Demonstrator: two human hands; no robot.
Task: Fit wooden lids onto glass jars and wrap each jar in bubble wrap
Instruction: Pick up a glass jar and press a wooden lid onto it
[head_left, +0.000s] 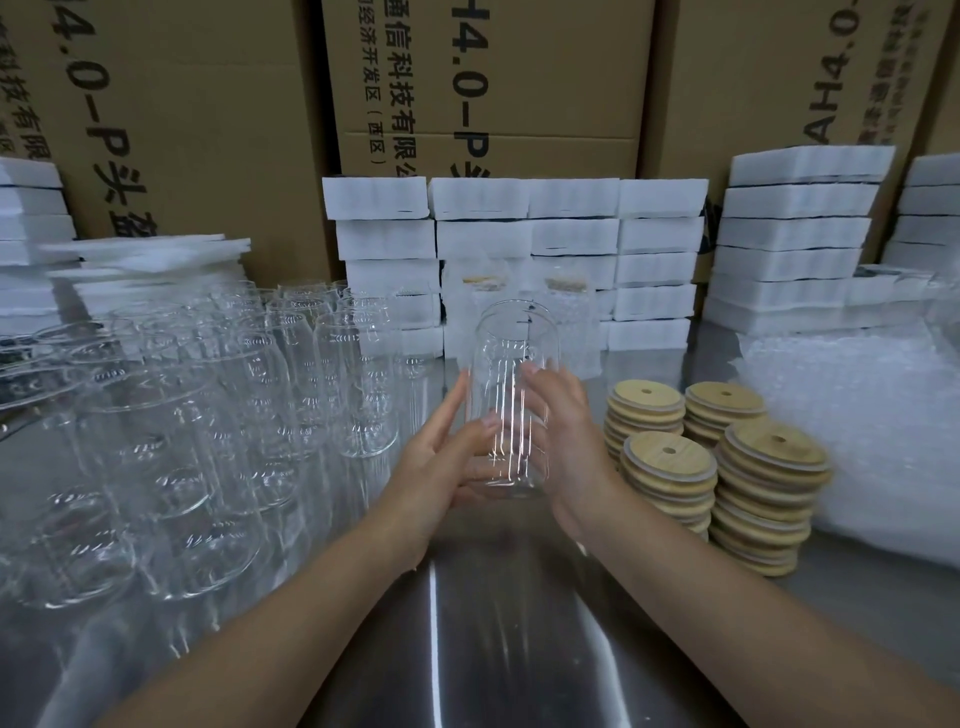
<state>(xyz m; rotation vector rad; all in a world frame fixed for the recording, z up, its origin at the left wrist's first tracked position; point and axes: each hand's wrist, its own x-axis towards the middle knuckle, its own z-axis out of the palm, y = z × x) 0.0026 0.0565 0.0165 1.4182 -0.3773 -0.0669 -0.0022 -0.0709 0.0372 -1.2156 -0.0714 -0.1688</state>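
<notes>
A clear glass jar (511, 400) stands upright between both hands over the middle of the shiny metal desk (498, 623), its mouth open and no lid on it. The left hand (441, 457) cups the jar's lower left side with fingers spread and loosely curled, the thumb lying on the glass. The right hand (563, 441) presses flat against the right side, fingers stretched upward along the wall. Whether the jar's base touches the desk cannot be told.

To the left stands a crowd of empty jars (171, 441) (all upright, packed close). To the right, near the right hand, are four stacks of round wooden lids (670, 467), each lid with a small hole. Beyond them lies a heap of bubble wrap (872, 415). Behind, white foam pads (571, 234) are stacked against cardboard boxes (493, 78).
</notes>
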